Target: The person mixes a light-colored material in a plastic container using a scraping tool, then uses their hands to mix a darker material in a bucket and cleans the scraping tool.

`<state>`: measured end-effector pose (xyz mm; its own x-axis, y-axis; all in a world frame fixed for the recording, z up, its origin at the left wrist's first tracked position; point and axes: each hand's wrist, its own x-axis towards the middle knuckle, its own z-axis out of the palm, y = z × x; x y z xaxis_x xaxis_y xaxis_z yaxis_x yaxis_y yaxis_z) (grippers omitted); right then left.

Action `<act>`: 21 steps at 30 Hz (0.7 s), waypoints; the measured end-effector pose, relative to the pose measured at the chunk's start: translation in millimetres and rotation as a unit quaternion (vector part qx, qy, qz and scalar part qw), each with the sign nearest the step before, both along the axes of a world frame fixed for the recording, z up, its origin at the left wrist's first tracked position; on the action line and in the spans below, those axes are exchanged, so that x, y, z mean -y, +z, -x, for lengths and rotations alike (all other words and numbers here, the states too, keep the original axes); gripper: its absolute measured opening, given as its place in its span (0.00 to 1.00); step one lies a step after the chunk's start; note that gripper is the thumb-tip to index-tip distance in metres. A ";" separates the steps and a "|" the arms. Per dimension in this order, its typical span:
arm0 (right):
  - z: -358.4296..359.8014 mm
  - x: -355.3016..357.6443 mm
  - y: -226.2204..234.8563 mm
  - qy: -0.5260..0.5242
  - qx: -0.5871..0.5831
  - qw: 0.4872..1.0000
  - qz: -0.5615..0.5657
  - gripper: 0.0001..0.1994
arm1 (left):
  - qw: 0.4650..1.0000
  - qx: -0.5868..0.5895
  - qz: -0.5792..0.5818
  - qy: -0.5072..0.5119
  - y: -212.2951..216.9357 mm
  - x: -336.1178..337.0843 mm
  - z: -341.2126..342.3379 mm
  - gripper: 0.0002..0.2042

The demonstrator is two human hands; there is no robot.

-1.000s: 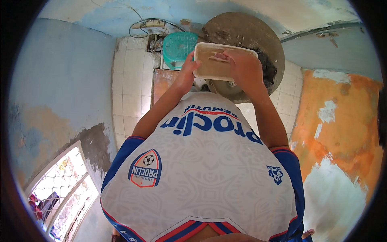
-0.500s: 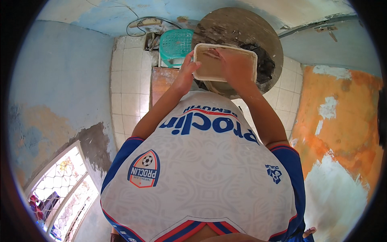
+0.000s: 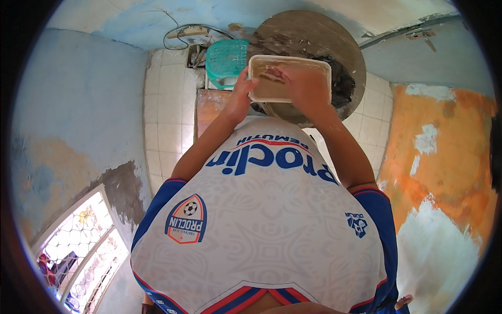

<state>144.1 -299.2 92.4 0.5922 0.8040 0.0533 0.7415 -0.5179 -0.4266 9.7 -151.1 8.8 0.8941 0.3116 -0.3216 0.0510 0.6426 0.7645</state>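
Currently, the left hand (image 3: 239, 99) grips a pale-rimmed tray (image 3: 267, 91), brownish inside, over the round tabletop (image 3: 299, 32). The blurred right hand (image 3: 309, 88) reaches in, further left than one second ago; its fingers' state I cannot tell.

A round, grey-brown bench (image 3: 295, 34) seen from above, its top scuffed and marked with pale specks and smears. Crumpled black material (image 3: 343, 83), perhaps plastic, lies on its right side. Beneath is a floor (image 3: 167, 94) of pale square tiles with thin joints, brightly lit in places. Left of the bench, a green plastic stool (image 3: 226, 58) stands low, its footing partly hidden; just nearer, a flat reddish-brown panel (image 3: 210, 107) covers some tiles.
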 end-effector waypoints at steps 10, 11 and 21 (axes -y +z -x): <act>-11.2 17.4 20.6 -0.043 0.024 0.998 0.036 0.13 | 1.000 0.002 -0.018 0.000 0.1 -0.8 -4.0 0.35; -11.9 18.9 20.6 -0.044 0.024 0.998 0.022 0.13 | 1.000 0.001 -0.021 0.001 -2.2 -1.3 -4.2 0.35; -9.5 22.0 -4.5 0.049 0.022 0.998 0.017 0.14 | 1.000 -0.016 -0.022 -0.004 1.0 1.3 -4.6 0.35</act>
